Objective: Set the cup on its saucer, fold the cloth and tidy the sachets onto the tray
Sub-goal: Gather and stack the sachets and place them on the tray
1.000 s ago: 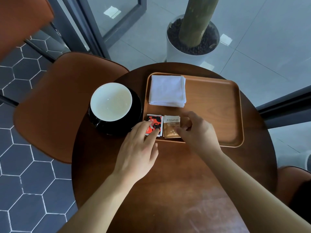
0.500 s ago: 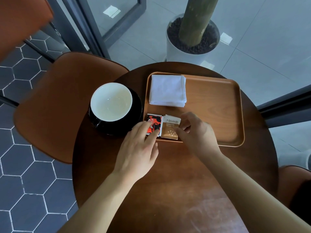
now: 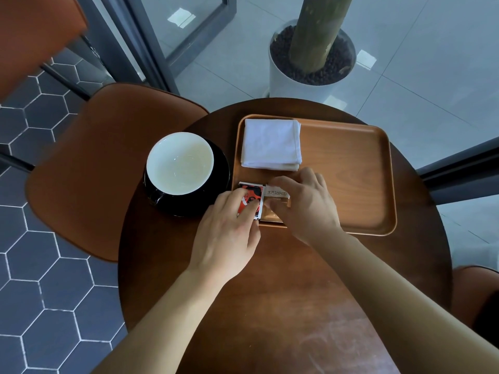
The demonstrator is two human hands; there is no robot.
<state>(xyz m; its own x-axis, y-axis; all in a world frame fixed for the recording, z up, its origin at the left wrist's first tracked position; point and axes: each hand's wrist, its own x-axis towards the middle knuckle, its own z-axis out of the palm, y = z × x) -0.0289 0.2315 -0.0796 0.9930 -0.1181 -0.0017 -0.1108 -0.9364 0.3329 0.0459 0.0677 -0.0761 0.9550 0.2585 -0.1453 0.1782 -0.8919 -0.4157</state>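
Fingers (image 3: 231, 201) of the left hand (image 3: 229, 233) lie fairly straight and flat on the red-and-black sachet (image 3: 251, 191), pressing it down rather than gripping it. Just to the right, the curled fingers (image 3: 286, 182) of the right hand (image 3: 305, 209) pinch the brown sachet (image 3: 278, 194), whose white printed end is tipped up off the tray (image 3: 351, 171).

Both forearms reach in across the round wooden surface (image 3: 283, 279) and meet at the tray's near-left corner. The two sachets sit there side by side, the brown one directly right of the red one. Whether their edges overlap is hidden by the hands. Each sachet's long axis runs from near to far, roughly along the tray's left rim. Judging by this, what remains is to lay the brown sachet flat against the red one. The right hand already has it, and the left serves to steady its neighbour.

Farther back on the tray, the white cloth (image 3: 271, 145) lies folded into a neat rectangle in the far-left corner. Left of the tray, the white cup (image 3: 179, 160) stands on its black saucer (image 3: 220, 171), so those steps look done.
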